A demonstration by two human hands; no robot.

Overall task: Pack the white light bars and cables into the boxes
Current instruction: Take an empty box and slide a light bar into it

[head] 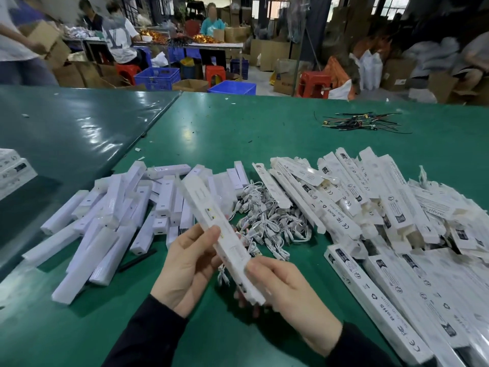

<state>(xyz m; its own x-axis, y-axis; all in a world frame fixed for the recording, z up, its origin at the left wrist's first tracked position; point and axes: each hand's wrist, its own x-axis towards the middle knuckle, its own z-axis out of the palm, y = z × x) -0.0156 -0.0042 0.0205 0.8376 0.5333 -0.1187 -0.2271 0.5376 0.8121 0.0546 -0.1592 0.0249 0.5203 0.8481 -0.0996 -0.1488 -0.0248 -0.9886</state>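
**Packing well short of finished: 1 box in hand, heaps on both sides**

The green worktop (264,123) carries the whole job. Largest is the heap of white boxes (370,207) spread toward its right edge; many lie with end flaps open and look flat or unfilled, though what is inside them cannot be told. Nearer the right front corner, a neater row of boxes (391,292) lies side by side, possibly already packed. Toward the left edge sits the pile of white light bars (111,221), loose and unboxed, so much is left to do. Between the 2 heaps, a tangle of white cables (264,221) rests mid-worktop, also unpacked.

Above the front edge, both hands hold 1 long box (225,242) tilted away from the person. The left hand (188,268) grips its middle, fingers curled round it, thumb on top. The right hand (285,287) clasps its near end, fingers wrapped underneath. Whether a bar is inside cannot be told; the near flap looks unclosed.
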